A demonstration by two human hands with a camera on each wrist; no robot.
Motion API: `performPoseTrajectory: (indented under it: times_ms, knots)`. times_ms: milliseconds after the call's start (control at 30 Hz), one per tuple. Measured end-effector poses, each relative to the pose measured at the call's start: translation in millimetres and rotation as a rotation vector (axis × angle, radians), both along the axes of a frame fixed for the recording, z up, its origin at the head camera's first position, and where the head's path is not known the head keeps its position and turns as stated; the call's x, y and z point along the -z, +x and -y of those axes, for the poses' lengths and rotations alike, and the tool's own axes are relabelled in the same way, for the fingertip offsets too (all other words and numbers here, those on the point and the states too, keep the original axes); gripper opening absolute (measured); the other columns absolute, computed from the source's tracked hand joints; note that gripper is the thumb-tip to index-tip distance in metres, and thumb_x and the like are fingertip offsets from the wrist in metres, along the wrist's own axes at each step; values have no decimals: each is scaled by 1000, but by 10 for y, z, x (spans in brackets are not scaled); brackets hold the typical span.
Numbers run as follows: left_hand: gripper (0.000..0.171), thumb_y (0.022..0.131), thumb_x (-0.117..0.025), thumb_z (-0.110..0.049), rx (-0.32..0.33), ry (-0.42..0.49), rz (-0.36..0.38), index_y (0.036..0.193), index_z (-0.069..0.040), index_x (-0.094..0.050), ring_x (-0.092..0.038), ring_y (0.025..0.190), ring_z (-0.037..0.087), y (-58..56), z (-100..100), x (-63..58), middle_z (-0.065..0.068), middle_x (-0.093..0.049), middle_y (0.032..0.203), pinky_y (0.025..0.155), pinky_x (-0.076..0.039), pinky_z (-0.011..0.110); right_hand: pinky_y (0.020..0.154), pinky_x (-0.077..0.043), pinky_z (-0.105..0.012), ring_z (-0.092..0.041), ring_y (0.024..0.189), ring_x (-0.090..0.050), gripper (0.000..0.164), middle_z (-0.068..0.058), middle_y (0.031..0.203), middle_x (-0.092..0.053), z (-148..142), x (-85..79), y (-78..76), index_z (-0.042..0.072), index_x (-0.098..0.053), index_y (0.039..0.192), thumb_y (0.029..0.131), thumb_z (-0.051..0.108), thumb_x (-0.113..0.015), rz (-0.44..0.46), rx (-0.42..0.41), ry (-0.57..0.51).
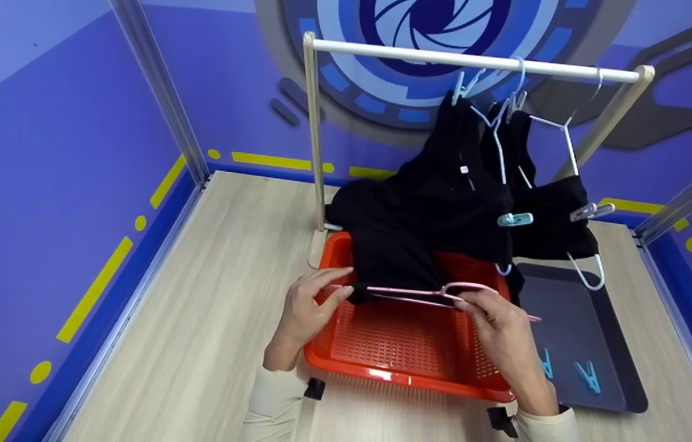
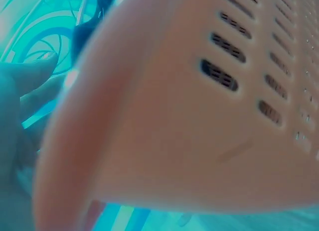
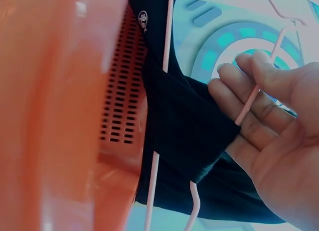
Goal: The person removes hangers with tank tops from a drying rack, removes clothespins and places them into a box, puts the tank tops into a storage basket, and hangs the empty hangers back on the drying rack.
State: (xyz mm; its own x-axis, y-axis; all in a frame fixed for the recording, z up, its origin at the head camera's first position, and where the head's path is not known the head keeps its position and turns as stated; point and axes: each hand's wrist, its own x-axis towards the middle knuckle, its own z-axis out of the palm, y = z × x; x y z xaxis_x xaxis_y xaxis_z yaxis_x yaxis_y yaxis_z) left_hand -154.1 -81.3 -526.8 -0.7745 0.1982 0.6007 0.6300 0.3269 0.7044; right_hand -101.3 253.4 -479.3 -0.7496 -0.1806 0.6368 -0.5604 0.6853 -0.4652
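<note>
Forearms come up from the bottom edge of the head view, pale sleeves cut off there, both hands over the red basket (image 1: 376,374) w/ palms turned roughly inward. Right hand (image 1: 502,325) is pinching the pink hanger (image 1: 404,291) btwn thumb & fingers, close to the hook. Left hand (image 1: 309,304) is at the other end, fingers pretty straight & thumb against the cloth, but tbh can't tell if it's actually gripping or just touching. Hanger lies more or less sideways btwn the two hands, w/ a black garment (image 3: 189,121) looped round part of it, cloth right by the L thumb. Where that garment stops and the black clothes (image 1: 438,190) hung behind it start is hard to make out. L wrist cam is mostly basket wall, only a few blurry fingers at the edge, so no help re: that grip
</note>
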Motion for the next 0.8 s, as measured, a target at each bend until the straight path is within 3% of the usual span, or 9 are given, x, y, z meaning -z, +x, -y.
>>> performPoseTrajectory:
  times_ms: [133,300,567,800]
  knots:
    - [35,89,-88,-19,-51,-24,-130,121,-9,-81,-68,118,27,-2,-21,-69,3,-76,124,106,-48,51,67,-47,-15,-10,73,-62,18,3,90,-74,33,-31,29,7,-78,96,86,-8,-81,-21,10,6]
    - [33,80,-93,-20,-82,-51,-171,110,-13,-85,-72,106,22,19,-32,-128,-2,-80,112,104,-47,60,76,-50,-11,-15,80,-71,27,-1,99,-78,65,-53,55,8,-81,99,82,-12,-82,-37,-1,-34]
    - [22,80,-92,-14,-112,-26,-173,101,-15,-87,-72,89,14,34,-25,-123,-9,-80,98,81,-53,39,79,-50,-10,-16,83,-73,29,-2,102,-78,92,-54,80,9,-81,101,82,-13,-82,-39,-15,-70]
    - [21,80,-91,-11,-81,5,-184,100,-12,-86,-72,85,16,34,2,-142,-7,-80,97,77,-56,33,77,-48,-10,-16,81,-70,28,2,97,-78,35,-61,74,10,-81,98,81,-13,-83,-50,30,-63]
